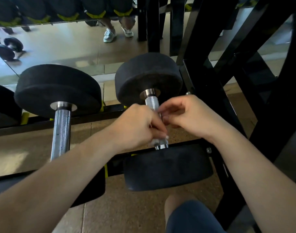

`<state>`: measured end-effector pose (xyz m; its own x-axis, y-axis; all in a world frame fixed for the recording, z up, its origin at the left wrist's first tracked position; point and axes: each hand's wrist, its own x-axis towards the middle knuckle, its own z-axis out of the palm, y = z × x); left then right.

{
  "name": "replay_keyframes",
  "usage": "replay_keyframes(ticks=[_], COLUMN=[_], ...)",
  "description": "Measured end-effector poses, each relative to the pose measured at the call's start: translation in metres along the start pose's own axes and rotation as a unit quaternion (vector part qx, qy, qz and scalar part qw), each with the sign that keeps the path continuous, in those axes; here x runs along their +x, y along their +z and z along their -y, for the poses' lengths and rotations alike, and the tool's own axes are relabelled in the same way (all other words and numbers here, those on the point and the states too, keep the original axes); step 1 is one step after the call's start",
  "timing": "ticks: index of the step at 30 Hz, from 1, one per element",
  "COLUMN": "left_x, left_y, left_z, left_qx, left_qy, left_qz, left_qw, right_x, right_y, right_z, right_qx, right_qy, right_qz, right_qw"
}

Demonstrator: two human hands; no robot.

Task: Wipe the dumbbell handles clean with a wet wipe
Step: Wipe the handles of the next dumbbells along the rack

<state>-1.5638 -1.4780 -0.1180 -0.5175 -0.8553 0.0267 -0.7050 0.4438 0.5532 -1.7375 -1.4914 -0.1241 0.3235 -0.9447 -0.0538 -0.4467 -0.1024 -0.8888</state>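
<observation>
Mirror panels (59, 52) back a low black rack (86, 118). The left dumbbell handle (61, 132) lies bare. Further right, the wet wipe (154, 142) is gripped around the right dumbbell handle (152, 101) by the curled left hand (137, 126), and its edge appears pinched by the right hand (186, 115). The wipe should be held taut and twisted along all knurling.

Left hand (137, 126) grips wipe (154, 141) round handle (152, 101) of dumbbell (149, 76) resting on black rack (202, 81). Right hand (186, 113), fingers curled, pinches wipe's edge beside left knuckles. Second dumbbell (58, 88) lies left, untouched.
</observation>
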Motion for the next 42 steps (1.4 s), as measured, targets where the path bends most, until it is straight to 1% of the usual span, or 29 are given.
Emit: replay_keyframes(ticks=[2, 4, 5, 8, 11, 12, 14, 17, 18, 19, 21, 23, 27, 29, 32, 33, 34, 35, 37, 38, 39, 42], left_x=[-0.005, -0.006, -0.008, -0.014, -0.020, -0.022, -0.024, -0.029, -0.030, -0.031, -0.036, -0.037, -0.028, -0.021, -0.013, -0.012, -0.011, -0.012, -0.011, -0.008, -0.006, 0.002], left_y=[0.002, 0.002, 0.001, -0.002, -0.005, -0.006, -0.009, -0.015, -0.015, -0.015, -0.014, -0.013, -0.006, -0.002, -0.001, -0.002, -0.002, -0.002, 0.000, 0.001, 0.002, 0.000], left_z=[-0.002, -0.002, -0.003, -0.006, -0.003, -0.004, -0.006, -0.011, -0.012, -0.011, -0.008, -0.005, -0.006, -0.008, -0.010, -0.012, -0.012, -0.012, -0.010, -0.009, -0.007, -0.003], left_qx=[-0.026, 0.005, 0.002, -0.046, -0.035, -0.027, -0.053, -0.188, -0.202, -0.191, -0.165, -0.172, -0.163, -0.119, -0.041, -0.016, 0.008, 0.030, 0.065, 0.074, 0.075, 0.051], left_qy=[0.004, 0.019, 0.012, -0.059, -0.115, -0.124, -0.136, -0.152, -0.149, -0.145, -0.148, -0.152, -0.160, -0.157, -0.136, -0.122, -0.103, -0.083, -0.045, -0.034, -0.030, -0.036], left_qz=[0.031, 0.018, 0.016, 0.057, 0.088, 0.085, 0.036, -0.051, -0.062, -0.054, -0.008, 0.010, 0.016, 0.018, -0.032, -0.052, -0.067, -0.079, -0.101, -0.117, -0.137, -0.206], left_qw=[0.999, 1.000, 1.000, 0.996, 0.989, 0.988, 0.989, 0.969, 0.966, 0.969, 0.975, 0.973, 0.973, 0.980, 0.989, 0.991, 0.992, 0.993, 0.992, 0.990, 0.987, 0.976], right_x=[-0.005, -0.009, -0.012, -0.018, -0.018, -0.017, -0.015, -0.009, -0.007, -0.006, -0.006, -0.008, -0.009, -0.009, -0.007, -0.007, -0.008, -0.009, -0.012, -0.012, -0.009, 0.005], right_y=[-0.002, -0.008, -0.011, -0.013, -0.009, -0.008, -0.008, -0.008, -0.007, -0.005, -0.001, -0.004, -0.011, -0.008, -0.004, -0.005, -0.006, -0.009, -0.013, -0.013, -0.011, -0.001], right_z=[0.002, 0.005, 0.007, 0.014, 0.019, 0.022, 0.027, 0.035, 0.036, 0.036, 0.031, 0.022, 0.016, 0.015, 0.008, 0.005, 0.003, 0.004, 0.007, 0.008, 0.008, 0.011], right_qx=[-0.033, -0.044, -0.057, -0.080, -0.092, -0.107, -0.127, -0.075, -0.063, -0.072, -0.153, -0.208, -0.202, -0.195, -0.192, -0.182, -0.160, -0.123, -0.061, -0.065, -0.090, -0.165], right_qy=[-0.018, -0.026, -0.026, -0.019, -0.017, -0.017, -0.031, -0.061, -0.064, -0.066, -0.077, -0.069, -0.048, -0.049, -0.084, -0.087, -0.078, -0.056, -0.009, -0.010, -0.022, -0.073], right_qz=[0.017, 0.020, 0.031, 0.101, 0.151, 0.169, 0.180, 0.130, 0.131, 0.144, 0.180, 0.206, 0.233, 0.214, 0.107, 0.072, 0.056, 0.064, 0.114, 0.115, 0.094, -0.040], right_qw=[0.999, 0.998, 0.998, 0.992, 0.984, 0.980, 0.975, 0.987, 0.987, 0.985, 0.969, 0.954, 0.950, 0.956, 0.972, 0.977, 0.982, 0.989, 0.992, 0.991, 0.991, 0.983])
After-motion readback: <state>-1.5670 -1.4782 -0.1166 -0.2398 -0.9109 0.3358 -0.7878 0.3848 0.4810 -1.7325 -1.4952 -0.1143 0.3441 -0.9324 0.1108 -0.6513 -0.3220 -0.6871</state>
